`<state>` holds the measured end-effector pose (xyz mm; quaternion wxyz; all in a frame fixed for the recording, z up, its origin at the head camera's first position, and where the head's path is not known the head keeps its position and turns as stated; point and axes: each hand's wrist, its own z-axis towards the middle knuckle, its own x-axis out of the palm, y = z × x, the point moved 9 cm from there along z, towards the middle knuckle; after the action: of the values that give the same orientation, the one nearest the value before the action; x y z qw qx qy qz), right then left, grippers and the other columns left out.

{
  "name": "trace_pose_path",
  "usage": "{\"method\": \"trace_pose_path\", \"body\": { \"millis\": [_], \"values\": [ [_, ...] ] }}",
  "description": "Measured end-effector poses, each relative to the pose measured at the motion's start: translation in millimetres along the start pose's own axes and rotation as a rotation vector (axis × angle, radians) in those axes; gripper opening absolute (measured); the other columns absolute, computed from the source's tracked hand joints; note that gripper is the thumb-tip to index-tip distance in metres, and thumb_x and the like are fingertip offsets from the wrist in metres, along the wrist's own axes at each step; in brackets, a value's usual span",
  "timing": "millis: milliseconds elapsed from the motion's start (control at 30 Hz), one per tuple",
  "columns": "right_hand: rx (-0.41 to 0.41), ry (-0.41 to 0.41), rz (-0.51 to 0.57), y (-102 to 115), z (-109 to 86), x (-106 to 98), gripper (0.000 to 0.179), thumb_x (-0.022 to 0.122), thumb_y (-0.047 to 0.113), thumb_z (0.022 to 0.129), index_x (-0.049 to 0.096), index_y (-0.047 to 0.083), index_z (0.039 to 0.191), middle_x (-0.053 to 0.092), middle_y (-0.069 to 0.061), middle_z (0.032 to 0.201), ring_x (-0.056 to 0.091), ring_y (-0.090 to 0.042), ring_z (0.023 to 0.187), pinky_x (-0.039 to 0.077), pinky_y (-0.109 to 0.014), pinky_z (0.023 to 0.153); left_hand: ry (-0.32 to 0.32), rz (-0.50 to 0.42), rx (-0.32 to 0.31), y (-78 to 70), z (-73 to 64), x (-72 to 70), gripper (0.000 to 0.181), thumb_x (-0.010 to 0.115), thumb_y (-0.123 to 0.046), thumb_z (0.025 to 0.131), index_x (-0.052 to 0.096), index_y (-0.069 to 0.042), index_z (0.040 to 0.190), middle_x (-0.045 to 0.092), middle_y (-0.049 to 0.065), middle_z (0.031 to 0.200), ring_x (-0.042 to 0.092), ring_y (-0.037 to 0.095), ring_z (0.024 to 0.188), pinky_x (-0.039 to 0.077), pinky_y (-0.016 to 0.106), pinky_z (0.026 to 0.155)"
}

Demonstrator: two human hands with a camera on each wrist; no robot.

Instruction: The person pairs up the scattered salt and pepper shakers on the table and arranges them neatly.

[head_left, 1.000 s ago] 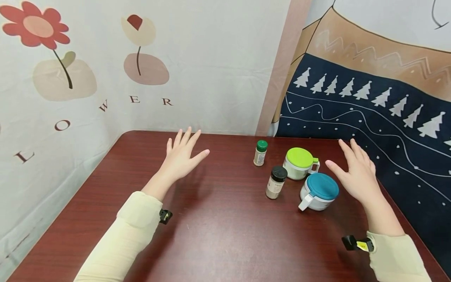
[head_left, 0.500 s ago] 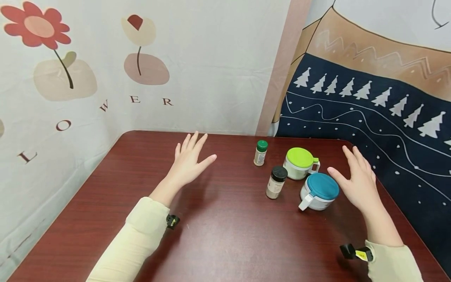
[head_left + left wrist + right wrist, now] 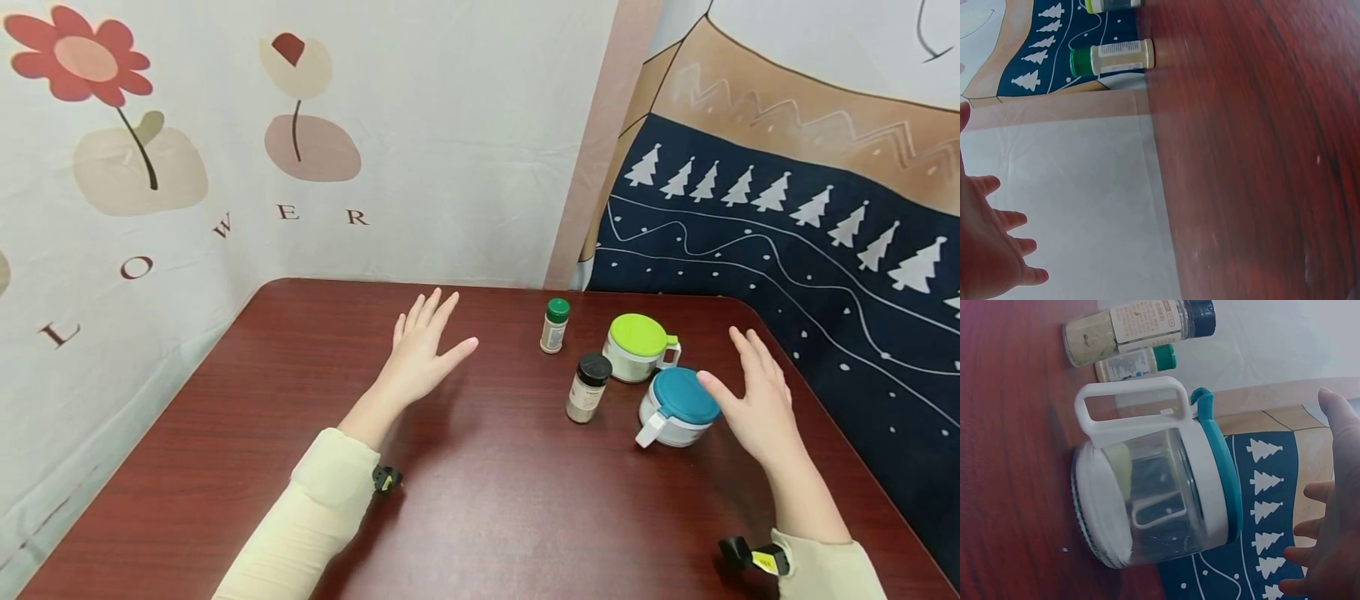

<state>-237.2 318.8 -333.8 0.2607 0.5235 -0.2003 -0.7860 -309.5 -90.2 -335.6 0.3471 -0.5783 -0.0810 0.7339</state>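
Observation:
My left hand (image 3: pixel 422 354) hovers over the left middle of the table, fingers spread and holding nothing. To its right stands a small spice bottle with a green cap (image 3: pixel 554 326). My right hand (image 3: pixel 757 402) is at the right side of a glass seasoning jar with a blue lid (image 3: pixel 679 407), its thumb close by the lid and its fingers extended. The right wrist view shows this jar (image 3: pixel 1154 481) with its white handle and white contents at the bottom. A black-capped spice bottle (image 3: pixel 588 388) and a green-lidded seasoning jar (image 3: pixel 638 347) stand upright beside it.
The dark red wooden table (image 3: pixel 480 517) has a rounded far edge. Behind it hangs a white cloth with flowers and letters (image 3: pixel 450 150). A dark blue cloth with white trees (image 3: pixel 825 275) hangs along the right side.
My left hand has moved right and toward me, nearer the bottles. The right hand has drawn slightly back and lower beside the blue-lidded jar. The jars and bottles have stayed in place.

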Motion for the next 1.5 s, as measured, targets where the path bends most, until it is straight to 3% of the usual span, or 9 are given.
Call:
{"method": "trace_pose_path", "body": {
  "millis": [267,700,1100,1500],
  "values": [
    [0.031,-0.012,0.056,-6.8,-6.4,2.8,0.074,0.055,0.03,0.097,0.013,0.007,0.153,0.008,-0.025,0.155,0.006,-0.051,0.137,0.0,-0.073,0.099,-0.01,-0.05,0.024,-7.7,-0.2,11.8,0.075,0.053,-0.055,0.092,0.025,-0.021,0.153,0.016,0.009,0.158,0.003,0.027,0.144,0.001,0.056,0.11],
    [0.109,-0.066,0.158,-11.1,-14.0,1.9,0.077,0.056,0.03,0.096,0.009,0.011,0.154,0.014,-0.023,0.155,0.015,-0.047,0.138,0.017,-0.073,0.098,-0.039,-0.162,0.088,-24.6,0.1,28.5,0.071,0.054,-0.048,0.093,0.028,-0.018,0.152,0.02,0.008,0.157,0.008,0.024,0.144,0.005,0.057,0.11],
    [0.149,-0.04,0.218,-12.9,-19.7,15.9,0.079,0.058,0.029,0.096,0.007,0.009,0.154,0.014,-0.023,0.154,0.016,-0.046,0.137,0.021,-0.072,0.097,-0.062,-0.233,0.079,-30.8,-1.8,44.5,0.073,0.059,-0.046,0.091,0.03,-0.016,0.151,0.026,0.009,0.155,0.017,0.027,0.142,0.011,0.054,0.11],
    [0.17,-0.029,0.265,-17.3,-25.5,25.5,0.08,0.057,0.029,0.096,0.007,0.008,0.154,0.015,-0.024,0.154,0.017,-0.047,0.137,0.019,-0.066,0.103,-0.033,-0.329,0.056,-43.9,-1.6,60.5,0.073,0.062,-0.042,0.09,0.029,-0.016,0.151,0.026,0.007,0.155,0.017,0.026,0.142,0.015,0.05,0.111]
  ]
}}
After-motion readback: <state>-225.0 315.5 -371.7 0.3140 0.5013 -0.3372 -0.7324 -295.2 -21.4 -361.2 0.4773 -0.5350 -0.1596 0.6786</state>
